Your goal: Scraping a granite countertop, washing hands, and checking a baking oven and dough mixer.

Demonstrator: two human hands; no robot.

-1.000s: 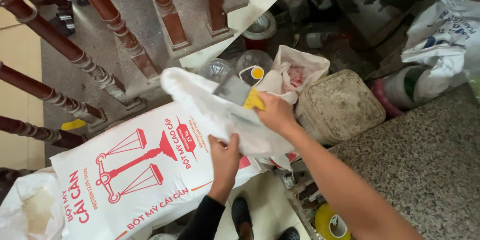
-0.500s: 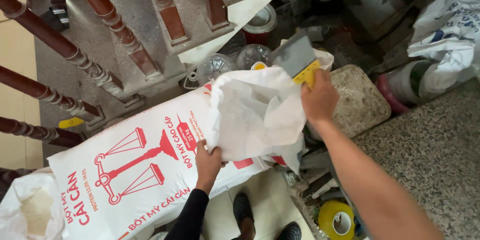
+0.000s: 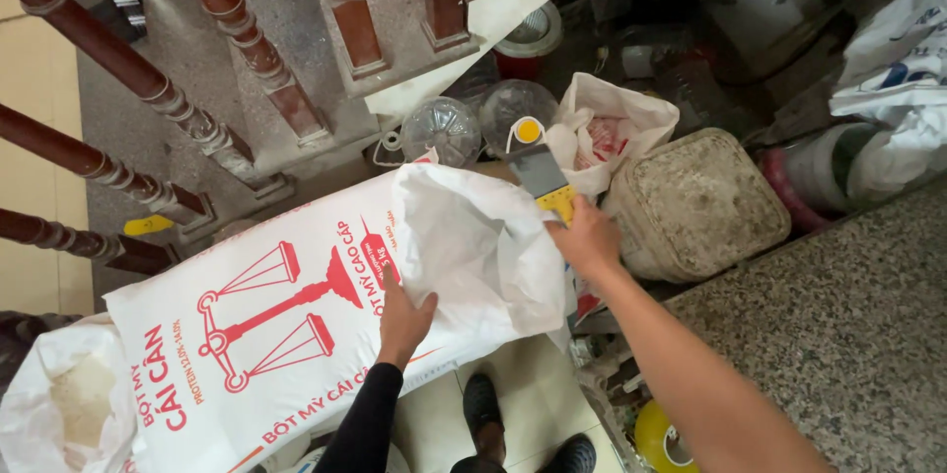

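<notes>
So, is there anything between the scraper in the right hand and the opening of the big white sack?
Nothing visible. The right hand holds the scraper just above the folded-back sack mouth; the left hand grips the sack's cloth lower down, out of the blade's way.

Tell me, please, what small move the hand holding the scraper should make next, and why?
Probably lower the scraper into the sack's folded mouth: the right hand holds its blade just above that opening, while the left hand holds the sack.
</notes>
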